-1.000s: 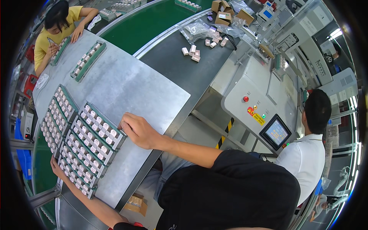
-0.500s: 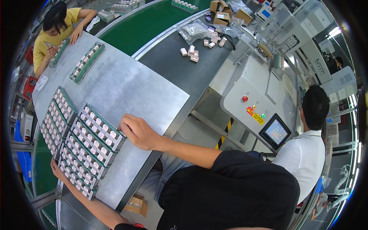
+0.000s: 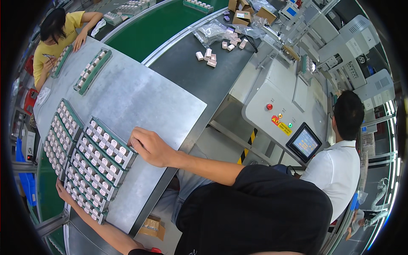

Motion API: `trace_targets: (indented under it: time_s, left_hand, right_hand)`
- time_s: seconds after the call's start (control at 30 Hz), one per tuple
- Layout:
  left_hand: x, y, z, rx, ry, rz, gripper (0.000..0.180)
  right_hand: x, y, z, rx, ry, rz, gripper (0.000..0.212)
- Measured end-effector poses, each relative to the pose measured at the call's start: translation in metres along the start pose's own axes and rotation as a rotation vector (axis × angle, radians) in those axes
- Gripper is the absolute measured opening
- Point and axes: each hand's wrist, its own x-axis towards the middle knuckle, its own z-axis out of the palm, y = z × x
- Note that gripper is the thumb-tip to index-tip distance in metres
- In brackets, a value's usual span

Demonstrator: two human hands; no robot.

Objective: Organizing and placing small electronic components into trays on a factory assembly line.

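A block of green-edged trays (image 3: 111, 174), each a long strip carrying pale, whitish small parts in a row, lies on the metal tabletop (image 3: 144, 93). At the right end of its farthest tray is my right hand (image 3: 151, 146), fingers curled against the tray's end; the fingertips are partly hidden. My left hand (image 3: 63, 193) rests along the near left edge of the block, fingers stretched out against the tray ends. A second group of similar trays (image 3: 59, 140) adjoins the block on its left.
Another such tray (image 3: 92, 71) lies farther up the table. A person in yellow (image 3: 63, 34) handles a tray across it. Pale loose parts (image 3: 211, 63) and plastic bags lie on the dark bench. A machine with a touchscreen (image 3: 304, 143) and a person in white (image 3: 331, 170) are to the right.
The view has shifted slightly, so the surroundings sit a little farther left. Both hands stay at the trays with no clear movement against them.
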Motion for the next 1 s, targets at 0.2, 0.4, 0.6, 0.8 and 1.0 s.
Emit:
trace_targets:
  time_s: [0.2, 0.4, 0.6, 0.8, 1.0]
  left_hand:
    - [-0.001, 0.008, 0.003, -0.072, -0.007, -0.078, 0.04]
    - [-0.002, 0.014, 0.003, -0.099, -0.002, -0.112, 0.04]
    - [0.003, 0.0, -0.002, -0.079, 0.002, -0.067, 0.04]
    - [0.0, 0.005, 0.005, -0.058, 0.003, -0.053, 0.039]
    - [0.0, 0.004, 0.001, -0.085, 0.011, -0.066, 0.039]
  right_hand:
    - [0.0, 0.001, -0.001, 0.006, 0.009, -0.001, 0.019]
    - [-0.001, 0.002, -0.001, 0.005, 0.014, -0.005, 0.018]
    - [0.0, 0.001, 0.001, 0.012, 0.003, -0.004, 0.017]
    - [-0.001, 0.002, -0.001, 0.001, 0.006, 0.008, 0.017]
    - [0.0, 0.0, -0.001, 0.009, 0.003, -0.001, 0.018]
